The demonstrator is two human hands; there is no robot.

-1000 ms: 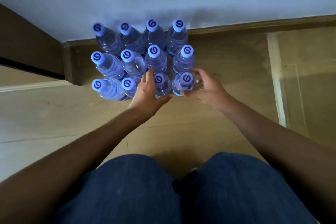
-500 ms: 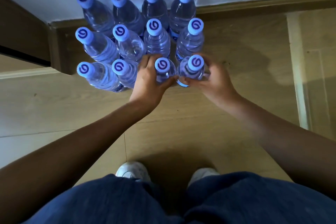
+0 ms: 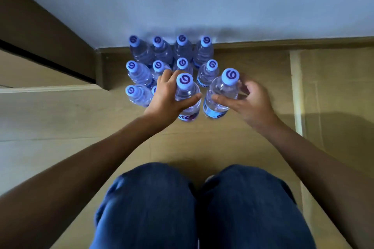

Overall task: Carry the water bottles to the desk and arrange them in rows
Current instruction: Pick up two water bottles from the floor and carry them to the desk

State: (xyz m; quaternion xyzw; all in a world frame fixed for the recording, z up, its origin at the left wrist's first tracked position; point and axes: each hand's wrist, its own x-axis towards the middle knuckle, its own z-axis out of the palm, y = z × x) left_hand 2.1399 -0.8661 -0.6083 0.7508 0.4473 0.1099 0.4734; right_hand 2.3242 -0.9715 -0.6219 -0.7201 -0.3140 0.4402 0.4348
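Several clear water bottles with blue caps stand in rows on the floor (image 3: 232, 143) against the white wall. My left hand (image 3: 166, 99) grips one bottle (image 3: 187, 95) around its body, lifted a little out of the front row. My right hand (image 3: 251, 103) grips a second bottle (image 3: 221, 95) beside it, tilted slightly right and raised too. The remaining bottles (image 3: 182, 50) stay upright behind and to the left; one front-row bottle is partly hidden behind my left hand.
A brown door or cabinet panel (image 3: 40, 32) angles in at the left, with a dark gap under it. A wooden skirting (image 3: 283, 43) runs along the wall. My knees in blue jeans (image 3: 202, 208) fill the lower view.
Both hands have closed round the two front-right bottles and lifted them up and toward me. The camera has tilted, showing my knees again.
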